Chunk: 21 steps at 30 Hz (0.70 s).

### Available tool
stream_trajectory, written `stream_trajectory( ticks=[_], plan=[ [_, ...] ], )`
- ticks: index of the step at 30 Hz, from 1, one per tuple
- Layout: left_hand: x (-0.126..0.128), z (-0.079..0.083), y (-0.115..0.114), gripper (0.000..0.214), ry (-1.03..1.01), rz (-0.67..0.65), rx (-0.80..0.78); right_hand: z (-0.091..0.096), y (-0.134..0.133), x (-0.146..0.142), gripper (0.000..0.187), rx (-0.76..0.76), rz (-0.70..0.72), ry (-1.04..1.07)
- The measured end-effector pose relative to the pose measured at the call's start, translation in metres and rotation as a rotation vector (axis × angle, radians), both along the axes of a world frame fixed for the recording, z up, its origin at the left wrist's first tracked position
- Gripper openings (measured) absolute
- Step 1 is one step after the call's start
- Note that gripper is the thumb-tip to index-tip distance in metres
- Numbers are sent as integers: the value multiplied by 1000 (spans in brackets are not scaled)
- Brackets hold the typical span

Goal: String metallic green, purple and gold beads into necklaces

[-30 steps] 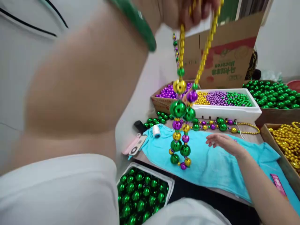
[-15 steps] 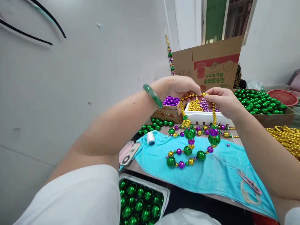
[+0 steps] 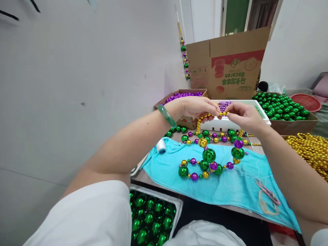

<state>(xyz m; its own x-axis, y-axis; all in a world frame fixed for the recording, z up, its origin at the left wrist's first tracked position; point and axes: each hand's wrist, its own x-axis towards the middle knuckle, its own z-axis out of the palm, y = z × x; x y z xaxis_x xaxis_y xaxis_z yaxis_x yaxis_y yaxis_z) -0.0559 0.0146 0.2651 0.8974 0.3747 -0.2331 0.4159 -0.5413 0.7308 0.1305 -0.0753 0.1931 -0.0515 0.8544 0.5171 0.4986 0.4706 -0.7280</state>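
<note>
A bead necklace [image 3: 209, 155] of green, purple and gold beads hangs from my two hands, its lower loop lying on a turquoise cloth [image 3: 166, 174]. My left hand [image 3: 198, 106], below a green bangle, pinches the small gold beads at the top of the strand. Close beside it, my right hand [image 3: 243, 114] pinches the same gold stretch, with a few beads showing between the fingertips. Behind the hands, another multicoloured bead strand [image 3: 216, 139] lies across the table. Some fingers of both hands are hidden.
A white thread spool [image 3: 161, 146] stands on the cloth's left side; pink-handled snips [image 3: 268, 192] lie at right. Behind are a white foam tray [image 3: 210, 123], a carton [image 3: 237, 73] and green beads [image 3: 282, 107]. Gold strands [image 3: 307, 150] sit right; a box of green balls [image 3: 150, 217] is below.
Both hands have lowered slightly with the necklace, and its hanging sides have sunk closer to the cloth. The gap between my fingertips is slightly wider. The camera view has shifted.
</note>
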Motion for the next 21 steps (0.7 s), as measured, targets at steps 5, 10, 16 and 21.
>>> stream_trajectory(
  ticks=[5,10,16,21],
  plan=[
    [3,-16,4,24,-89,66,-34,-13,6,3,20,-106,78,80],
    [12,-16,-2,21,-283,203,-96,-48,12,6,34,-439,243,182],
    [6,1,-2,19,-395,288,-125,-100,16,10,22,-546,209,214],
    [-23,-41,27,25,-229,406,58,-143,2,12,32,-583,177,530]
  ],
)
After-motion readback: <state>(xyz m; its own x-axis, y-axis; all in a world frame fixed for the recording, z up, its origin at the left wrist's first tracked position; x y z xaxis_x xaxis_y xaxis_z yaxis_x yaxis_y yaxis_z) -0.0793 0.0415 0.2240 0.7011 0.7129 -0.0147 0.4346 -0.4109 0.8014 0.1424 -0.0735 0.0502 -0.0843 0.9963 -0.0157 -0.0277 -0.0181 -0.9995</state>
